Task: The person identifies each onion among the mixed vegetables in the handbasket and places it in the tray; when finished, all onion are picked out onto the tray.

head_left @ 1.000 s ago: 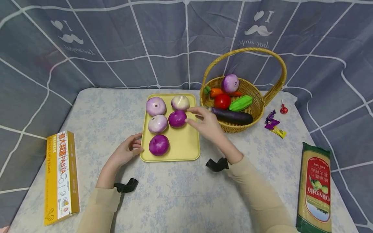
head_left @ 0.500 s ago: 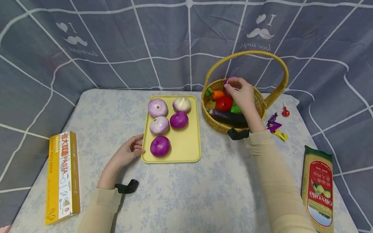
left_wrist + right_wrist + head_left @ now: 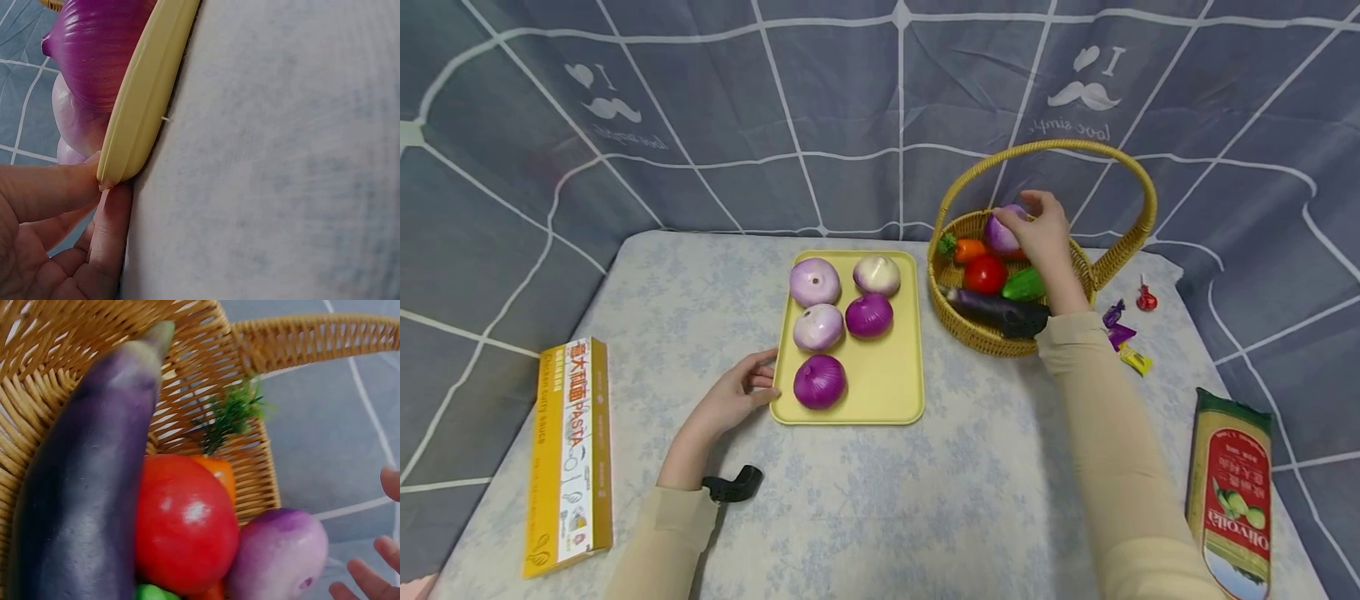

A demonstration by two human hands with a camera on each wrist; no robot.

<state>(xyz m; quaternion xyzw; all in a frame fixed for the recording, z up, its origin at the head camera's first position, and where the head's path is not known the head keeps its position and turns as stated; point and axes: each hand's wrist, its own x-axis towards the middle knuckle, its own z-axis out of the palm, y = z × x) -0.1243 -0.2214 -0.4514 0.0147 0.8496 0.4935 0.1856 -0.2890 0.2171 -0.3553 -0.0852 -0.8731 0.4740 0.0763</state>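
My left hand (image 3: 741, 396) pinches the left edge of a yellow tray (image 3: 883, 383), thumb on the rim (image 3: 106, 156) and a finger beneath it. On the tray sit several onions, some pale lilac, like the back-left onion (image 3: 815, 282), some deep purple, like the front onion (image 3: 820, 382). Over the wicker basket (image 3: 981, 337), my right hand (image 3: 1045, 237) has its fingers spread around a lilac onion (image 3: 1002, 231). The right wrist view shows these fingers (image 3: 369, 581) apart from the onion (image 3: 278, 553). Beside that onion lie a tomato (image 3: 985, 274), a carrot (image 3: 970, 251) and an eggplant (image 3: 988, 308).
The basket's tall handle (image 3: 1048, 146) arches over the right hand. A green vegetable (image 3: 1022, 285) lies in the basket too. Wrapped candies (image 3: 1120, 333) and a red lollipop (image 3: 1146, 298) lie right of it. A pasta box (image 3: 571, 458) stands far left, a spaghetti bag (image 3: 1232, 492) far right.
My right hand has left the tray's purple onion and moved right to the onion in the basket. The left hand stays at the tray's edge; the head view has shifted slightly.
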